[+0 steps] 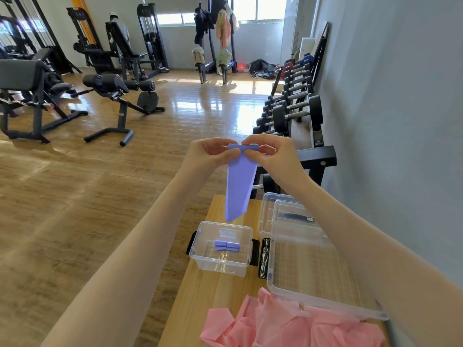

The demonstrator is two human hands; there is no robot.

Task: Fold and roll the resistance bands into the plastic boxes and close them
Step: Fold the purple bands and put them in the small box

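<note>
A purple resistance band (238,186) hangs in the air above the wooden table (200,296), its top edge folded over. My left hand (210,152) and my right hand (271,154) both pinch that top edge, side by side. Below the band stands a small clear plastic box (200,249) without a lid, holding two small rolled purple bands (226,245). Pink resistance bands (288,324) lie crumpled at the near end of the table.
A larger clear box (310,276) and another clear box (269,216) behind it sit on the table's right side. A black flat item (265,257) lies between the boxes. A dumbbell rack (295,113) lines the right wall; gym machines stand at left.
</note>
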